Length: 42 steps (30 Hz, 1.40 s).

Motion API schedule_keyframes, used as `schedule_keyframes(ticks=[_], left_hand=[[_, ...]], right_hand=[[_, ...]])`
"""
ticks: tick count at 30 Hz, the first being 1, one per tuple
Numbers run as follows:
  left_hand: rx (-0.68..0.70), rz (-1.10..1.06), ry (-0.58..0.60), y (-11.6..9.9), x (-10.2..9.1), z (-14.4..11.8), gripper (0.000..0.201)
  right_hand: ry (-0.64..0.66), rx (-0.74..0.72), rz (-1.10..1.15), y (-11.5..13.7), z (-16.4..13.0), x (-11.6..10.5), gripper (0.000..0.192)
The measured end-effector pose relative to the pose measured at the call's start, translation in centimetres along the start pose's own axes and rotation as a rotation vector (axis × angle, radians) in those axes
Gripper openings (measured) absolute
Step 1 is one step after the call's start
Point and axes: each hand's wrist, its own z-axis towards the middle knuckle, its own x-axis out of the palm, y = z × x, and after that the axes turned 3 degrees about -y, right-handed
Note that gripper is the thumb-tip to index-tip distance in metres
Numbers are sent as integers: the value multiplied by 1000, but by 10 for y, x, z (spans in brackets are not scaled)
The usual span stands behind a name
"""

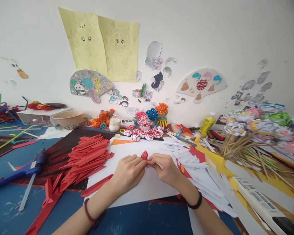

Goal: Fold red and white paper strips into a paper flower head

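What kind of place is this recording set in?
Likely a home paper-craft table: both hands fold a small red paper piece, beside a folded red strips pile, a blue glue gun and paper flowers.

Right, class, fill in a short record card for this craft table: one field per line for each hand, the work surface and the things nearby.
left hand: pinches the small folded red paper piece
right hand: pinches the same piece from the other side
surface: white paper sheet on a blue table
left of hands: pile of folded red paper strips, blue glue gun
right of hands: white paper strips
behind: row of red-and-white paper flowers
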Motion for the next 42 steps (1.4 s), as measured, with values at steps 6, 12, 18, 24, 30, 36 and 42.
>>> schedule_keyframes(ticks=[6,12,18,24,30,36,42], left_hand=[[40,-34,33,0,-3,2,16],[31,-131,91,0,-8,3,12],[-29,-196,110,0,-6,5,13],[-110,-14,-31,-3,-6,5,18],[48,271,-69,-20,4,0,24],[41,352,-101,-20,16,-3,17],[82,321,-109,-19,20,-5,21]], right_hand=[[99,103,40,5,3,-3,26],[167,140,42,9,4,-7,29],[219,246,38,7,6,-8,28],[41,469,172,2,11,-6,7],[35,506,286,5,12,-6,9],[41,521,313,8,12,-3,9],[-7,464,189,10,14,-2,9]])
